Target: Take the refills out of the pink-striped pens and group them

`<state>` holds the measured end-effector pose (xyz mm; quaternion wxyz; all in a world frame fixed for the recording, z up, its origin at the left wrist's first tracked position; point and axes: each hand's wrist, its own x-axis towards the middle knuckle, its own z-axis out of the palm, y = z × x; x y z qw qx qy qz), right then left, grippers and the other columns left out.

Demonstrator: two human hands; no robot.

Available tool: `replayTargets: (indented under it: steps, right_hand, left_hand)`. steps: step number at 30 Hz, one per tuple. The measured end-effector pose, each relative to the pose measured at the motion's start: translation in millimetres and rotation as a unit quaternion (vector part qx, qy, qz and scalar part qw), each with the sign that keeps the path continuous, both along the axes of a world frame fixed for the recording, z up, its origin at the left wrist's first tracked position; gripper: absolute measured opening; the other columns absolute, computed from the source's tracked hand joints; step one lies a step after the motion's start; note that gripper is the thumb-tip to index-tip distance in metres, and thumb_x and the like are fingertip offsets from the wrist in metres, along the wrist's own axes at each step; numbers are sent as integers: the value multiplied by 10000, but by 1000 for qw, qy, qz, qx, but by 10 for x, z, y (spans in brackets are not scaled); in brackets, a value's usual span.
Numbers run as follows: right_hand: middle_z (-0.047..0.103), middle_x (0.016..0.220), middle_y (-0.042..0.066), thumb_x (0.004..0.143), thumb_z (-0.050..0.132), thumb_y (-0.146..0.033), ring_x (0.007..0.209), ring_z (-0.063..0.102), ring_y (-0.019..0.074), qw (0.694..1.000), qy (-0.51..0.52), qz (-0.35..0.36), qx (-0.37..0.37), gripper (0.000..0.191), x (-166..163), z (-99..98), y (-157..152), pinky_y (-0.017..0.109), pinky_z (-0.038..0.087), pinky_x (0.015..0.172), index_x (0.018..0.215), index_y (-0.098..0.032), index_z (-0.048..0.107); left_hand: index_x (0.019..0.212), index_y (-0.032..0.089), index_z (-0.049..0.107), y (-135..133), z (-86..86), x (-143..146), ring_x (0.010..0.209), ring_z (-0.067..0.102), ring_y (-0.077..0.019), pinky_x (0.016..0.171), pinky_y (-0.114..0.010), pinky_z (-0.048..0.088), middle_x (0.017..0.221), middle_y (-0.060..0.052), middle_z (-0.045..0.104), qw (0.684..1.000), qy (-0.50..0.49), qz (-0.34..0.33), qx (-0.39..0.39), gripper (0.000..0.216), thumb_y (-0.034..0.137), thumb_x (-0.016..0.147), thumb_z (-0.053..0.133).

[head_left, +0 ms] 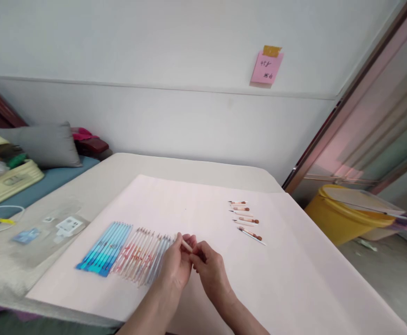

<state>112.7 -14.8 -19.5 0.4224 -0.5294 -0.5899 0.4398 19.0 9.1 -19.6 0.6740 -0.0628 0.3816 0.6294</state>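
A slim, pale pen (187,245) lies between my two hands, its ends covered by my fingers. My left hand (178,260) is closed round one end of it. The fingertips of my right hand (208,267) pinch the other end. Just left of my hands, pens lie side by side in a row: blue ones (105,246), then white ones with red patterns (136,253), then greyish white ones (158,258), partly behind my left wrist. To the right, several pens with brown figures (247,218) lie apart in a loose column.
A pale pink sheet (203,200) covers much of the table (126,163). Small packets (70,225) and a white cable (18,207) lie at the left, by a cream basket (11,184) and a grey cushion (51,144). A yellow bin (343,216) stands beyond the right edge.
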Motion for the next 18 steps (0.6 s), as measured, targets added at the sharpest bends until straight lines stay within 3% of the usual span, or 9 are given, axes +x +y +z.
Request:
replayTargets:
  steps: [10,18]
  right_hand:
    - [590,720,13,794,463,-213,666,521,144,996,-59,-9,66,81,20,-53,-6,227,395,618,716,-196,472]
    - [548,659,-16,812,499,-268,566,495,120,999,45,-17,16,79,63,-13,28,213,406,543,782,-198,478]
  left_hand:
    - [664,98,556,-2,12,-16,674,626,-177,590,-285,526,702,-120,616,1000,0,-16,25,186,179,824,508]
    - [659,100,560,-5,-51,-18,668,620,-193,569,-301,516,693,-113,614,998,17,-10,56,157,186,791,560]
